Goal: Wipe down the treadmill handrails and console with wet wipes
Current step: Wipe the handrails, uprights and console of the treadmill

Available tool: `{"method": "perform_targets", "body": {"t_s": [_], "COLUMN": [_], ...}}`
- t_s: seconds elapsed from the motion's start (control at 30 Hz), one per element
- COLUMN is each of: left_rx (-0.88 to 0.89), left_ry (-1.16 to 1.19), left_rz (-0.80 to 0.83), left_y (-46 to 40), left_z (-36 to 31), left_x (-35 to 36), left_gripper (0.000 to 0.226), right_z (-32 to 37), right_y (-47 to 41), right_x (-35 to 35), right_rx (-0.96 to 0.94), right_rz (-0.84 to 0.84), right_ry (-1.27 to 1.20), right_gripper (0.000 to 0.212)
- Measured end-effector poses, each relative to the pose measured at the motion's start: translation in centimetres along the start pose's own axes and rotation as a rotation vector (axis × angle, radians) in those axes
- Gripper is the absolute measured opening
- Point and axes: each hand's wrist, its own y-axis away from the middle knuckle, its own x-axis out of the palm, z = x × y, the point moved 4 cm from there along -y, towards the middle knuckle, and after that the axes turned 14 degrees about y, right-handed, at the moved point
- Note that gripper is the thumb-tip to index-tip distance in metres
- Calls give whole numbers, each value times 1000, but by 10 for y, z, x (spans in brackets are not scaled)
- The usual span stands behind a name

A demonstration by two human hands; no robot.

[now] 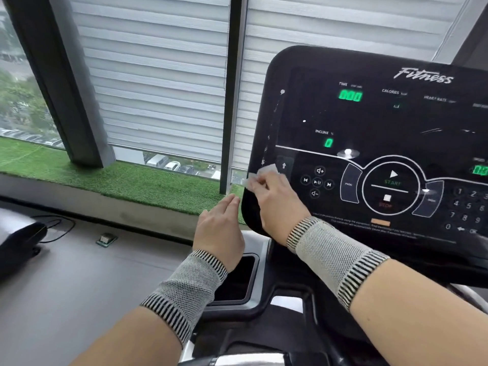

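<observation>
Console tilts back; right hand pinches wipe at its left edge.

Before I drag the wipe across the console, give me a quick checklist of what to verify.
1. Wipe held in right hand: ok.
2. Wipe touching console at its left edge: ok.
3. Left hand free, fingers straight, beside the console's edge: ok.
4. Display at zero, TIME readout shows 000: ok.
5. START button clear of both hands: ok.
6. Wipe still wet enough: cannot tell.

Head-worn view looks forward and down, close over the console.
</observation>
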Motion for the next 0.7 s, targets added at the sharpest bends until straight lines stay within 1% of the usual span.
{"method": "perform_targets", "body": {"t_s": [0.1, 0.17, 0.23, 0.3, 0.37, 0.4, 0.5, 0.53, 0.6, 0.63, 0.7], "left_rx": [-7, -18, -24, -21, -22, -23, -27, -26, -18, -11, 7], "left_ry": [-18, -19, -13, 1, 14, 15, -2, -2, 10, 21, 46], "left_rz": [7, 9, 7, 5, 2, 0, 13, 18, 17, 12, 4], "left_y": [-2, -3, -2, -1, -2, -2, -4, -3, -2, -1, 1], "left_z": [3, 4, 2, -2, -5, -5, -3, -2, -3, -3, -6], "left_x": [-1, -1, -1, 0, 0, -1, 0, 0, -1, -1, -1], "left_gripper": [65, 66, 66, 66, 67, 68, 68, 67, 67, 67, 66], "right_z": [22, 23, 15, 5, 5, 9, 23, 23, 11, 0, -20], "right_y": [26, 25, 9, -6, -8, -4, 21, 30, 43, 47, 55], "right_x": [18, 17, 8, -2, -4, -2, 18, 23, 28, 27, 25], "right_rx": [-153, -198, -157, -54, -7, -26, -170, -203, -196, -149, -22], "right_rz": [108, 120, 66, -15, -45, -17, 98, 130, 101, 61, 40], "right_ry": [52, 69, 73, 44, 39, 47, 59, 53, 56, 43, -2], "right_gripper": [65, 62, 60, 60, 62, 63, 63, 59, 46, 40, 30]}}
